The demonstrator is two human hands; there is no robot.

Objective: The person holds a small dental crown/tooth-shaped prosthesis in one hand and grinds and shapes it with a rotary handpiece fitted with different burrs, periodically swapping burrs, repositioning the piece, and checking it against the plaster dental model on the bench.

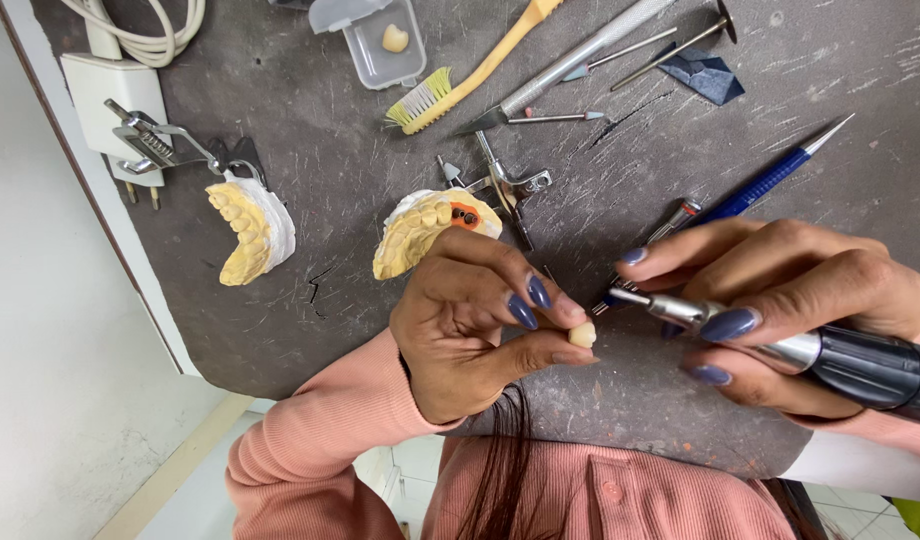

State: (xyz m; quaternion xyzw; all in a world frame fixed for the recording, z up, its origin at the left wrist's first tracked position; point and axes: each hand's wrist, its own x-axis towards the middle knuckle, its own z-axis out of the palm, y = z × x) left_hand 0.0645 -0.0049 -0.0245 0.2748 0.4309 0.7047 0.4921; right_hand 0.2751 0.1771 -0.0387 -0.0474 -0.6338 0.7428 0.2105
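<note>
Left hand [470,325]: grip pinched shut on small cream tooth crown [582,335], above dark counter [330,180]. Right hand [780,300]: closed around rotary handpiece [780,350], tip just beside crown. Clear plastic box [380,40], rectangular, open, at counter's far edge.

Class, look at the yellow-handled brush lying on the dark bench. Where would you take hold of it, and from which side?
Grip the yellow-handled brush along its bare handle, coming from the top-right end. The bristle head points down-left toward the dental model, while the handle is slim and straight with open bench on its left side.
</note>
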